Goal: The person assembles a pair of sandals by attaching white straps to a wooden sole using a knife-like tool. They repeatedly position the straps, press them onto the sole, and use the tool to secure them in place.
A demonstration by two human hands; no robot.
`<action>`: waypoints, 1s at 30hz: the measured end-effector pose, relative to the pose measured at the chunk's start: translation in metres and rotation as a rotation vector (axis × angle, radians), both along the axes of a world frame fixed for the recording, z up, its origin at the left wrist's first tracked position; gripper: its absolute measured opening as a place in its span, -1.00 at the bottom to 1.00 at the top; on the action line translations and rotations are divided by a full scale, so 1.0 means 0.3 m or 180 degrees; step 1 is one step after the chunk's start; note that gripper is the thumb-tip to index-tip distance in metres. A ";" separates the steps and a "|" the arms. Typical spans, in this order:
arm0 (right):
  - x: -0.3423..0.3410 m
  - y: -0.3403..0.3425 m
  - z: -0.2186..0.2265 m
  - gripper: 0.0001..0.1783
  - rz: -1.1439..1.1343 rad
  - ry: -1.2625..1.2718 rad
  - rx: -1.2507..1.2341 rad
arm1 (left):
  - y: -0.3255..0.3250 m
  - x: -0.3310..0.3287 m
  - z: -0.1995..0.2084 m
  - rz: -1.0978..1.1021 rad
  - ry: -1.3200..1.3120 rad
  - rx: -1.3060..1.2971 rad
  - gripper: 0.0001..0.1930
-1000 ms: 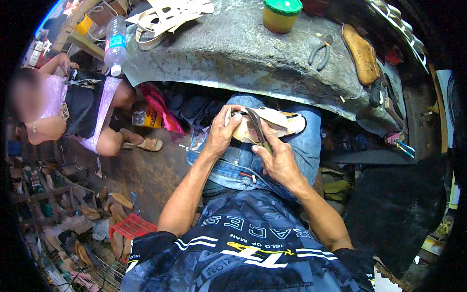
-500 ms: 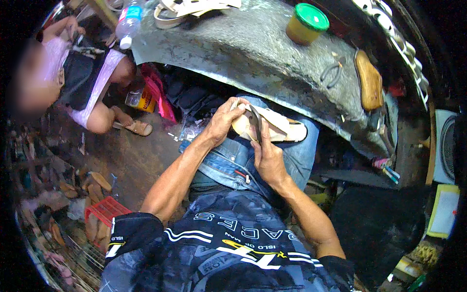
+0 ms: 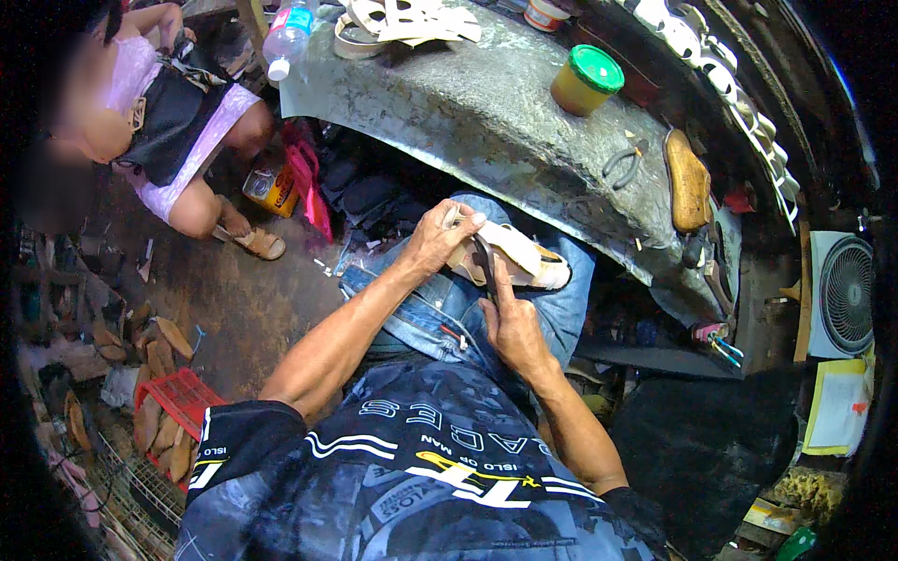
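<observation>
A long, grey, rough-topped workbench (image 3: 505,112) stands beyond the faded blue denim jeans (image 3: 568,313), and on this lap lies a cream-coloured sandal (image 3: 513,248) with a broad pale upper. The left hand (image 3: 441,239) is closed on the sandal's left end. The right hand (image 3: 516,329) grips a slender dark tool (image 3: 485,262) over the sandal, its index finger stretched along the tool.

The sandal (image 3: 513,249) is cream, the tool (image 3: 484,258) against it blackish. The surface (image 3: 449,103) is mottled grey; by its far edge stands an amber tub (image 3: 578,94) with a green lid (image 3: 597,68), by its right edge a honey-brown shoe form (image 3: 689,182). The jeans (image 3: 565,316) are faded blue, the shirt (image 3: 374,486) dark with blue-grey patterning and white stripes.
</observation>
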State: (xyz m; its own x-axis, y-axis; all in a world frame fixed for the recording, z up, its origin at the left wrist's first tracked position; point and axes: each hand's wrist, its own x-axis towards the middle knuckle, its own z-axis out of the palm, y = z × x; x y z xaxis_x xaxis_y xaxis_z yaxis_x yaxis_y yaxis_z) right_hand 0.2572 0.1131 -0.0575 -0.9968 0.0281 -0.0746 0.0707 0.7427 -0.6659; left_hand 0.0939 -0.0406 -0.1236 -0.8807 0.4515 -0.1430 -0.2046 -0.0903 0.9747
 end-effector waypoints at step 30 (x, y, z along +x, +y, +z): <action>0.272 0.137 0.188 -0.17 -0.1261 -0.0487 -0.2720 | 0.031 -0.193 0.270 -0.3307 0.2086 -0.2146 0.06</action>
State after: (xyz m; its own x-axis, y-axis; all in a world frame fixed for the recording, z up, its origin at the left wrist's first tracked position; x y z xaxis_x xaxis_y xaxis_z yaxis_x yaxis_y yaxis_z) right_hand 0.3389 0.1542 -0.0013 -0.9043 0.2371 -0.3549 0.3440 -0.0873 -0.9349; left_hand 0.0359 -0.0313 -0.0425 -0.1810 0.9401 -0.2890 0.6152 0.3375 0.7124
